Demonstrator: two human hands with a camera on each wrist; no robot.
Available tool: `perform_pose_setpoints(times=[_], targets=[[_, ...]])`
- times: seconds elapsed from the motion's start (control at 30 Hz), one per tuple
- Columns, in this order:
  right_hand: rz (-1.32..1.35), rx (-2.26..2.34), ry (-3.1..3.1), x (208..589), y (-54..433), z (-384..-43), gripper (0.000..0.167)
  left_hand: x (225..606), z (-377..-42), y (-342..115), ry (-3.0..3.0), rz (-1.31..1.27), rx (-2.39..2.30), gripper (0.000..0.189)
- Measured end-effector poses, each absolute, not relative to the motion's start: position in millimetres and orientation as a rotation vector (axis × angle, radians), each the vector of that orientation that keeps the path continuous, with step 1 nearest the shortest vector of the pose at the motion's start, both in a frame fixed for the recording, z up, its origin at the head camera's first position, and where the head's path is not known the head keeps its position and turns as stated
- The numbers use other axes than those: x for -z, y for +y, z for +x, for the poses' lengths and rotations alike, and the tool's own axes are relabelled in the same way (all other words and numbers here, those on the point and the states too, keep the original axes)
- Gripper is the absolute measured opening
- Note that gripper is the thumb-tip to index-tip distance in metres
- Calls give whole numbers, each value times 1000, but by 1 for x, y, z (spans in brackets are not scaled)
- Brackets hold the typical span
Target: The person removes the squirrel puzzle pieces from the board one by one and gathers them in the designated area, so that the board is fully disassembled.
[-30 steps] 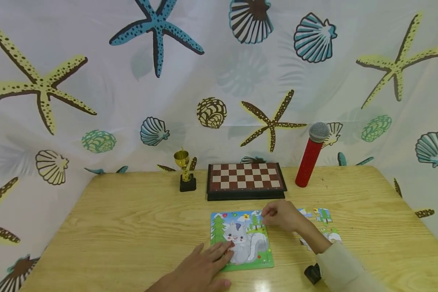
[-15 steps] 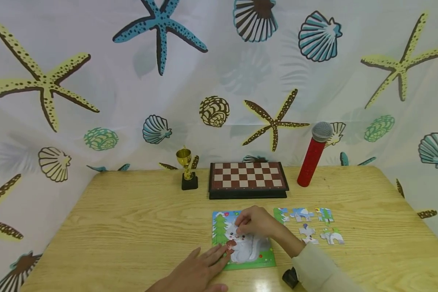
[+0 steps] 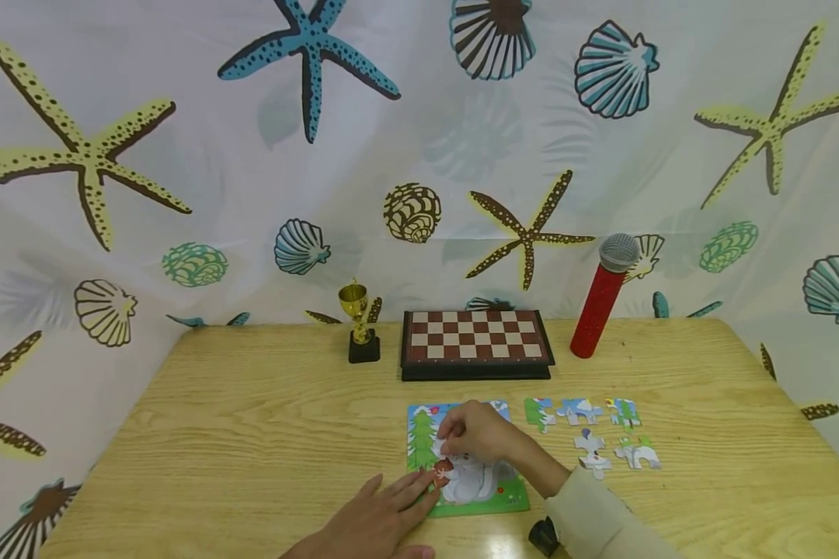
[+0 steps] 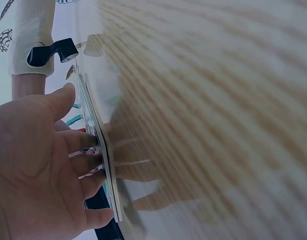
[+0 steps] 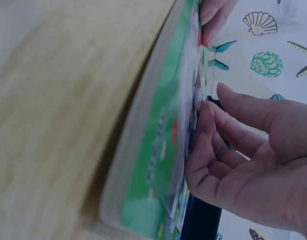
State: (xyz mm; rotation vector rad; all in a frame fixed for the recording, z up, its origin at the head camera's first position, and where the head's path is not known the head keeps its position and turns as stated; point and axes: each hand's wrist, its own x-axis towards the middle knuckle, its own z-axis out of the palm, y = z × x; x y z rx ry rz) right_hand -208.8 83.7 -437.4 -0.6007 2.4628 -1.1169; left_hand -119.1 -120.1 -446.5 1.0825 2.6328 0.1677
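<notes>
Puzzle board [image 3: 485, 510]: flat on the table [image 3: 273, 427], bearing a squirrel picture partly covered by the hands.
Left hand [image 3: 374, 516]: fingers outstretched, resting on the board's near left part, seemingly to steady it.
Right hand [image 3: 481, 433]: fingers curled, tips down over the board's middle; cannot tell whether they pinch a piece.
Loose puzzle pieces [image 3: 589, 441]: right of the board, off it.
Step in hand: apparently lifting or fitting a piece around the squirrel; unclear which.
Next move: calls for fine fingertip control, the board kept still.
Chess box [image 3: 477, 341]: beyond the board, closed, contents hidden.
Trophy cup [image 3: 353, 301]: beyond the board and leftward, upright; inside not discernible.
</notes>
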Motion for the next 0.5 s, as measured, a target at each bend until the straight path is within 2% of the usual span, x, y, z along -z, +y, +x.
perform_pose_setpoints(times=[0.5], targets=[[-636,1142,2486,435,81,-208,3,445,-120,-120,2620,1071,-181,67]])
